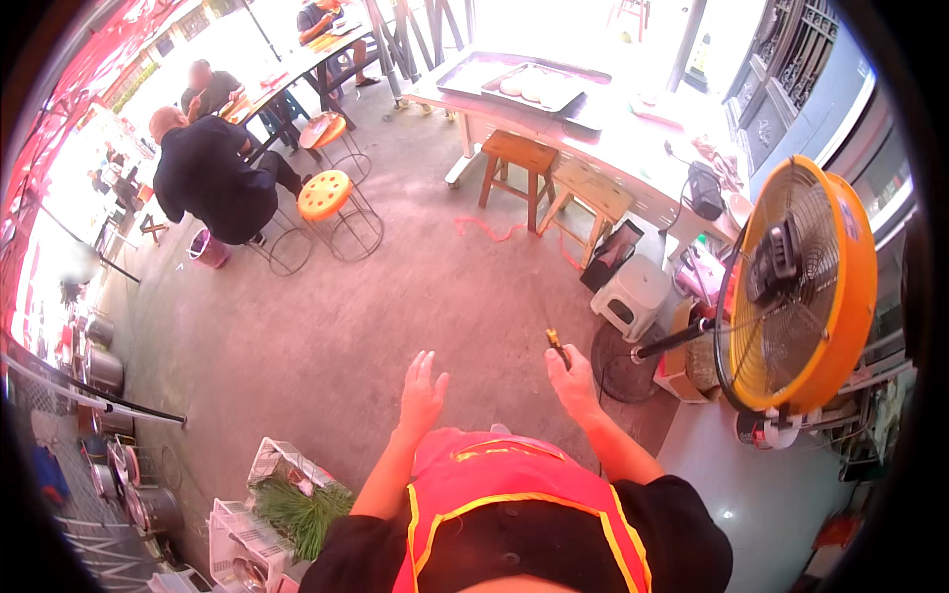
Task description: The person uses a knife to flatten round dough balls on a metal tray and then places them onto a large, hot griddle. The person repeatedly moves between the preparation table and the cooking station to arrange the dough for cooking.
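Note:
My right hand (573,376) is closed around a slim tool with a black handle and yellow parts (552,339); a thin, blurred shaft seems to extend from it, and its kind cannot be told. Held out over the concrete floor (474,296), my left hand (424,391) is empty with its fingers apart. A red apron with yellow edging (511,474) covers my front between both arms. Beyond my right hand stand a white plastic stool (639,285) and a large orange fan (804,285) on a round dark base (621,370).
Wooden stools (519,152) stand by a long table (615,141) bearing metal trays (534,87). Two people (215,174) sit at a table on the left, near orange stools (325,196). White crates (248,541) with leafy greens (304,513) lie at lower left, metal pots (102,368) beyond.

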The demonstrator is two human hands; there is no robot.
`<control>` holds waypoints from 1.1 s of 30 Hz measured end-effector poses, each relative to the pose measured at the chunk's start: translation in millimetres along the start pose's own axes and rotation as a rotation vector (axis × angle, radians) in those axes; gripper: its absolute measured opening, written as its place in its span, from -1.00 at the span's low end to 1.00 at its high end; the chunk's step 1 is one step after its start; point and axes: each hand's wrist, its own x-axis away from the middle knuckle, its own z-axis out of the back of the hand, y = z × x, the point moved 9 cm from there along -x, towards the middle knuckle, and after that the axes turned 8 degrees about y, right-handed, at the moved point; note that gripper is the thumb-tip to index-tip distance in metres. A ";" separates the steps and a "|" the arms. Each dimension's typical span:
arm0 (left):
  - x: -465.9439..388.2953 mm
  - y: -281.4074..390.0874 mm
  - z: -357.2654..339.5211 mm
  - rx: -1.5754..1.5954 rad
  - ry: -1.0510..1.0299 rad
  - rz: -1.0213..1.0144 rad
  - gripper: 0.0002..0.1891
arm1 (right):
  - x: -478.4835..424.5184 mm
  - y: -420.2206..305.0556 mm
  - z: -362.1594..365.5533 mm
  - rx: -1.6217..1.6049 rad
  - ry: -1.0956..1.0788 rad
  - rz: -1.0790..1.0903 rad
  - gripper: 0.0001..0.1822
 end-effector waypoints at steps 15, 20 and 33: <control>-390.8 -36.2 -121.2 0.163 -0.040 -0.061 -0.65 | -311.1 -93.5 63.8 -0.025 0.493 0.108 -0.76; -508.3 -20.5 -153.0 0.219 -0.015 -0.086 -0.70 | -383.6 -157.4 89.1 0.323 0.658 0.312 -0.75; -705.1 73.9 -239.6 0.128 0.085 -0.085 -0.72 | -661.8 -274.1 60.8 0.970 0.126 0.499 -0.72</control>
